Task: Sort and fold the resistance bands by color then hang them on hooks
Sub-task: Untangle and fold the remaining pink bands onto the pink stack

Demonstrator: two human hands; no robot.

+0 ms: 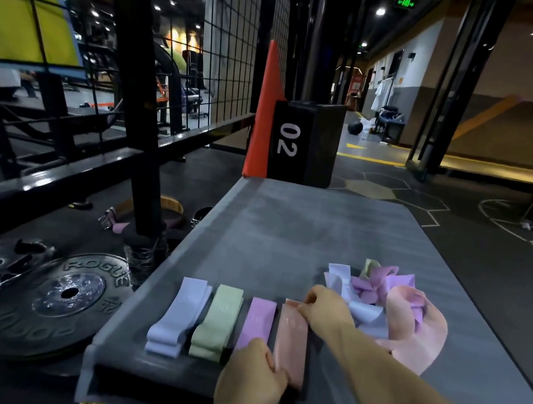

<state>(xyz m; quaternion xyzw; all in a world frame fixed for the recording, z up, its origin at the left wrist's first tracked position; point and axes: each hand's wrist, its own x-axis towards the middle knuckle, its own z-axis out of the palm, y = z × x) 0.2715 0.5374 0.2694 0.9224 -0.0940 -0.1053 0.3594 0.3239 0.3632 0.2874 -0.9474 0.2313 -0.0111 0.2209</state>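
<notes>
The pink band (292, 336) lies folded on the tabletop (288, 230), the left hand (250, 376) pinching its near end and the right hand (324, 310) its far end. Light, soft and stretchy, it probably handles best gripped at the folds.

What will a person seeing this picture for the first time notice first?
Probably the row of folded bands on the grey mat: lavender band, green band, purple band, and the pink band, held by the left hand at its near end and the right hand at its far end. A tangled pile of loose bands lies to their right; a black box marked 02 stands beyond the mat.
</notes>
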